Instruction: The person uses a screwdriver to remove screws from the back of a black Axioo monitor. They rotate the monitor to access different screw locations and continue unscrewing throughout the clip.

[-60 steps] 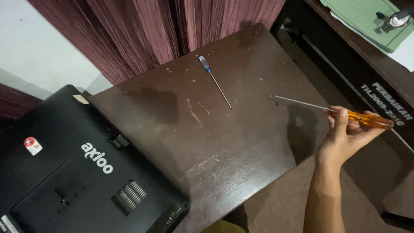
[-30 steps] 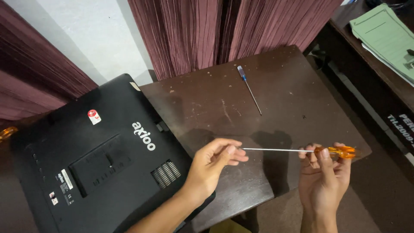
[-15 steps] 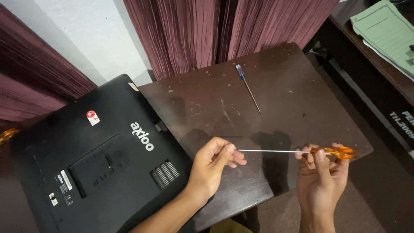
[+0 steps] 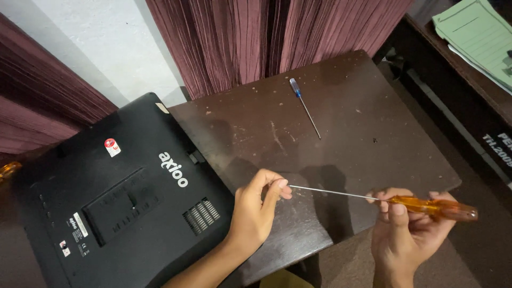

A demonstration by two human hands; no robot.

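My right hand [image 4: 405,234] grips the orange handle of a long thin screwdriver [image 4: 432,207], held level over the near edge of a dark brown table [image 4: 373,112]. Its metal shaft runs left to my left hand [image 4: 258,210], whose fingertips pinch the tip. A black laptop [image 4: 117,197] lies upside down to the left, its underside up, partly over the table's left end. A second screwdriver [image 4: 304,105] with a blue handle lies on the far part of the table, untouched.
Dark red curtains [image 4: 256,37] hang behind the table against a pale wall. A dark cabinet [image 4: 469,117] stands at the right with green papers [image 4: 474,37] on top. Another orange handle [image 4: 8,169] peeks in at the far left edge.
Two seconds ago only my right hand held the orange screwdriver off to the right. My left hand has since come in and taken the tip; the view has shifted left, showing more laptop.
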